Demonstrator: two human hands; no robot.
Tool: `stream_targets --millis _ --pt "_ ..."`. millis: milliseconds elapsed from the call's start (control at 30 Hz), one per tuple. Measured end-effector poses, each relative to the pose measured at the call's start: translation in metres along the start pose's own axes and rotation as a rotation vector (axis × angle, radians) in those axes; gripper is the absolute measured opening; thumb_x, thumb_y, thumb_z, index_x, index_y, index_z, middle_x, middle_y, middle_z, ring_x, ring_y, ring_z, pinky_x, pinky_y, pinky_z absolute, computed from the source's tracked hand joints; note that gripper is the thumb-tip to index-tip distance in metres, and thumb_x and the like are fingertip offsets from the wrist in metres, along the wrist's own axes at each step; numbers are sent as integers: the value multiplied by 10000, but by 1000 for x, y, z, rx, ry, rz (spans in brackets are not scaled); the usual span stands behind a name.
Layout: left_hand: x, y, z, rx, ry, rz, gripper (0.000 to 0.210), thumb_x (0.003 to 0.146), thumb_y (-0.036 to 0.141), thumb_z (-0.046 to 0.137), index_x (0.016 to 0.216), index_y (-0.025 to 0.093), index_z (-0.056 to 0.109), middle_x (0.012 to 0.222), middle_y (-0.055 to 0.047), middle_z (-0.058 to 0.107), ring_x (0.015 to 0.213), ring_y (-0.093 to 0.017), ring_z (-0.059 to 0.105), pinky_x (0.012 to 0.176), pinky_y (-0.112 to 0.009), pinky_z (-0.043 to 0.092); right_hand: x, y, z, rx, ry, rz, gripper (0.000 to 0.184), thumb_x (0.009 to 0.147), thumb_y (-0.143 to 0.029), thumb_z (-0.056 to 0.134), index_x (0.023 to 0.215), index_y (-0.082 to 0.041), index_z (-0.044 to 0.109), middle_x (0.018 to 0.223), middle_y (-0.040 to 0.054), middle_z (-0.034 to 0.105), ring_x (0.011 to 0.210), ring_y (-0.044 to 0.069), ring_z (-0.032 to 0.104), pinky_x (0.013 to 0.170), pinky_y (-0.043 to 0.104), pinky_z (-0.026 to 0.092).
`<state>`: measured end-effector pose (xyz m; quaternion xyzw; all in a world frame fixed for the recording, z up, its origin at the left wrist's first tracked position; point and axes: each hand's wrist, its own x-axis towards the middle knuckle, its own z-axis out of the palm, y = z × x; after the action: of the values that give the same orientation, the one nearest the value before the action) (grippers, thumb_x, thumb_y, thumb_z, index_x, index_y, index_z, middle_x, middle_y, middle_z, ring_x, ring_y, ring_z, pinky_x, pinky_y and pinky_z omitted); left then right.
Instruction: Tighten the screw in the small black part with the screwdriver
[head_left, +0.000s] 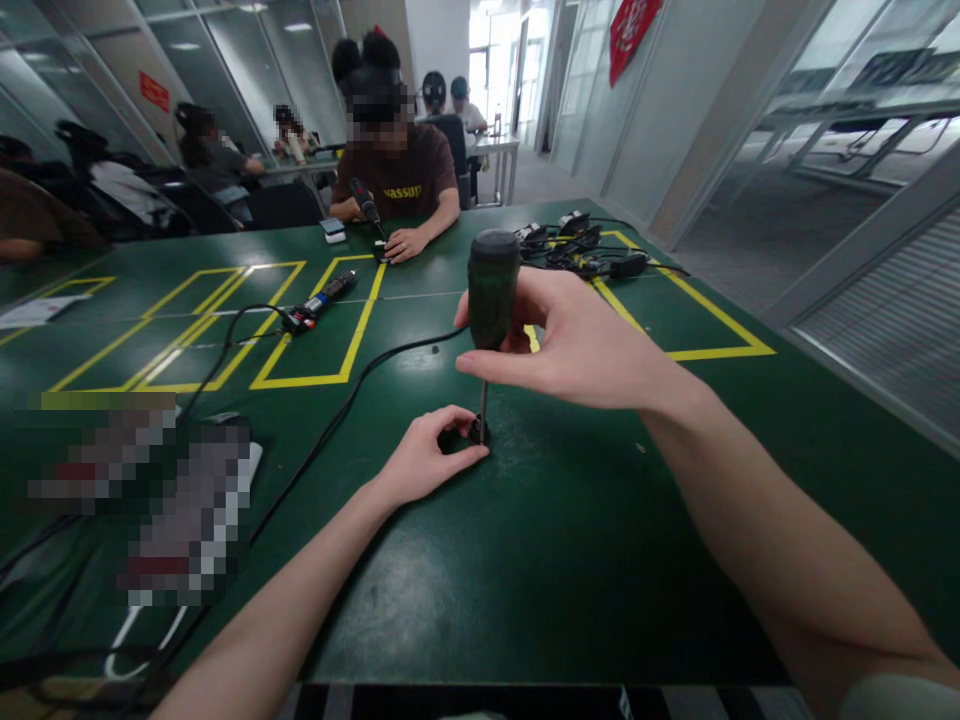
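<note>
My right hand (pixel 562 340) is wrapped round the dark handle of a screwdriver (pixel 493 290), which stands nearly upright. Its thin shaft runs down to a small black round part (pixel 478 430) on the green table. Thumb and fingers of my left hand (pixel 431 455) pinch that part from the left and hold it against the tabletop. The screwdriver's tip meets the part, but whether it sits in a screw cannot be seen. What kind of part it is does not show clearly.
A black cable (pixel 352 395) crosses the green table (pixel 600 560) left of my hands. Behind them lie a tangle of black cables (pixel 577 245) and an electric screwdriver (pixel 322 300). Opposite, a person (pixel 405 180) works with a similar tool. Blurred-out devices (pixel 191 500) lie at left.
</note>
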<state>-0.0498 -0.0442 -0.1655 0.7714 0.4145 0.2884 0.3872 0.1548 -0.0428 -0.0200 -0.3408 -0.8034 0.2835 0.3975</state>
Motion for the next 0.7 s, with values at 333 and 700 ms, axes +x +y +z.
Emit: stream_targets --millis 333,700 --pt "-1 3 -1 -16 -4 -6 227 854 347 771 1002 190 703 992 -31 761 930 -196 685 894 -342 521 0 1 0 -3 8 2 224 806 -330 815 918 -189 683 823 6 605 698 150 505 608 296 398" --pt "0 0 0 1 5 8 226 858 340 773 1010 188 704 978 -25 753 920 -188 681 884 -329 517 0 2 1 -36 25 -45 204 820 -312 801 906 -174 677 800 -3 610 671 129 491 583 270 393"
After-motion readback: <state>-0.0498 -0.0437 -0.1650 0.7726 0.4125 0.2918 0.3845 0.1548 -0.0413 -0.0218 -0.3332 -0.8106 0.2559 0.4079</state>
